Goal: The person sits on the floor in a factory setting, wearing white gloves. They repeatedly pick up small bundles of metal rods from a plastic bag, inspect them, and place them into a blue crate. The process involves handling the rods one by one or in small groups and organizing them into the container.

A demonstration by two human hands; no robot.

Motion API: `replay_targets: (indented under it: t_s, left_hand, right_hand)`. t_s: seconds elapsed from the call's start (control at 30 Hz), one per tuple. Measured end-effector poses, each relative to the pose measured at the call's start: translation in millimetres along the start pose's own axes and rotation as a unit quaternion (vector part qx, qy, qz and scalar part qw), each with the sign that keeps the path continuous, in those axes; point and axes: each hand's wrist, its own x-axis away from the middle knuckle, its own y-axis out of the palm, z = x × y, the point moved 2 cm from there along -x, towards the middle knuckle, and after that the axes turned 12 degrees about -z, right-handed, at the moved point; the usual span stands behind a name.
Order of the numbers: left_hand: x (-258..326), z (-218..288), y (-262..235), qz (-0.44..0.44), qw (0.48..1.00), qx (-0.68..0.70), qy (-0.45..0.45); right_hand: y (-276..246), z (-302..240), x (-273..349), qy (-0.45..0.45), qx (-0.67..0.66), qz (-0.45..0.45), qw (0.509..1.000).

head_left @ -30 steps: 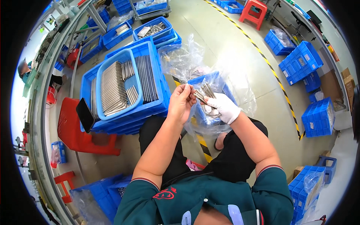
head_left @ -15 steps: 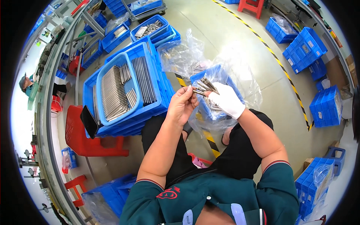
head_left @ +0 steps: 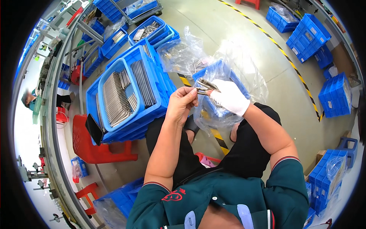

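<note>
My right hand (head_left: 231, 100), in a white glove, is closed around a bundle of slim metal rods (head_left: 207, 84) that fan out toward the upper left. My bare left hand (head_left: 184, 102) pinches the end of one rod beside that bundle; its fingertips hide the tip. Below both hands stands a blue crate (head_left: 240, 81) lined with a clear plastic bag, with more metal rods inside. To the left, a light blue tray (head_left: 141, 100) holds neat rows of shiny rods (head_left: 115, 100), and darker rods (head_left: 143, 83) lie alongside it in the stacked blue crate.
A black flat object (head_left: 94, 129) leans at the stack's near corner, by a red stool (head_left: 82, 139). Clear plastic bags (head_left: 183, 51) lie on the floor beyond. Blue crates (head_left: 308, 38) line the right side. Another person (head_left: 30, 100) is at far left.
The whole view has shifted slightly. My hands stay close together, the left still pinching a rod end, while the bundle in my right hand has tilted a little.
</note>
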Motion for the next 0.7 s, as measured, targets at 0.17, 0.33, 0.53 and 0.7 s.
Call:
replay_targets:
  t_s: [0.17,0.33,0.53,0.7]
  left_hand:
    - [0.7,1.7,2.5,0.004,0.999,0.039,-0.002]
    - [-2.3,-3.9,1.5,-0.030,0.995,0.099,0.002]
    - [-0.3,-6.7,2.4,-0.093,0.973,0.207,-0.039]
    - [2.1,-5.5,4.4,-0.029,0.994,0.105,0.002]
  right_hand:
    - [4.1,1.8,0.2,-0.005,-0.014,0.018,1.000]
    - [2.2,3.7,-2.2,-0.017,-0.016,0.017,1.000]
    - [1.3,-5.4,2.5,-0.024,0.009,0.015,1.000]
    - [5.9,-2.8,0.3,-0.007,0.004,0.021,1.000]
